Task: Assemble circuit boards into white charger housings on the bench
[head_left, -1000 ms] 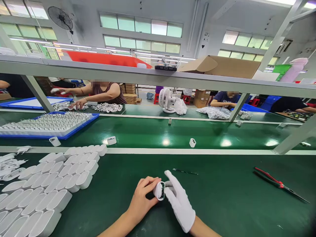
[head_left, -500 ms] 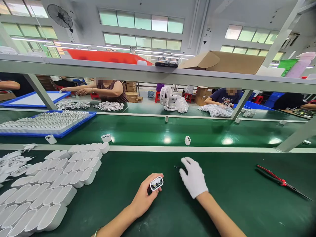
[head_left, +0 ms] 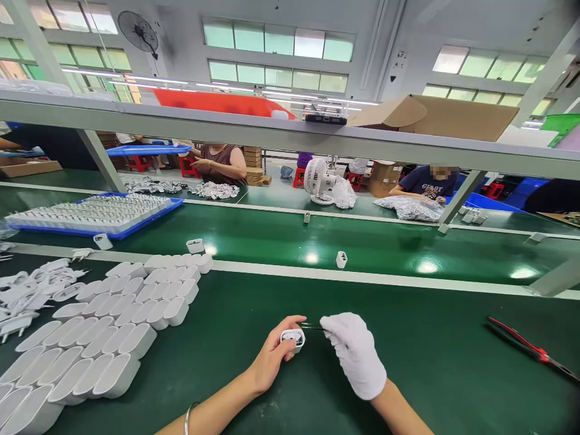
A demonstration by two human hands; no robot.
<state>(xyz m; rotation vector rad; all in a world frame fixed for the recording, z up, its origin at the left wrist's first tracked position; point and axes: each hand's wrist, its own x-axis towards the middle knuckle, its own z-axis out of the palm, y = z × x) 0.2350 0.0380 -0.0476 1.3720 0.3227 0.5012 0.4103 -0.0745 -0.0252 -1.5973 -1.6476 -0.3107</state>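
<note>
My bare left hand (head_left: 270, 361) is wrapped round a small white oval housing (head_left: 296, 334), its open end facing up with small parts showing inside. My right hand (head_left: 356, 353), in a white glove, pinches a thin dark tool (head_left: 312, 326) that looks like tweezers. The tool reaches left to just above the housing and my left fingertips. Left of my hands, rows of white oval housings (head_left: 113, 374) stand on the green table. Pliers with red and black handles (head_left: 539, 353) lie at the far right.
White plug parts (head_left: 36, 290) are heaped at the far left. A blue tray of white parts (head_left: 122, 232) and several single housings (head_left: 341, 260) sit beyond the pale strip. An overhead shelf (head_left: 254, 130) crosses the view. Two people work across the table.
My right hand has closed its fingers on the thin tool and lifted it beside the housing. My left hand has turned the housing slightly. The view has shifted left. Across the table, a blue tray is raised.
</note>
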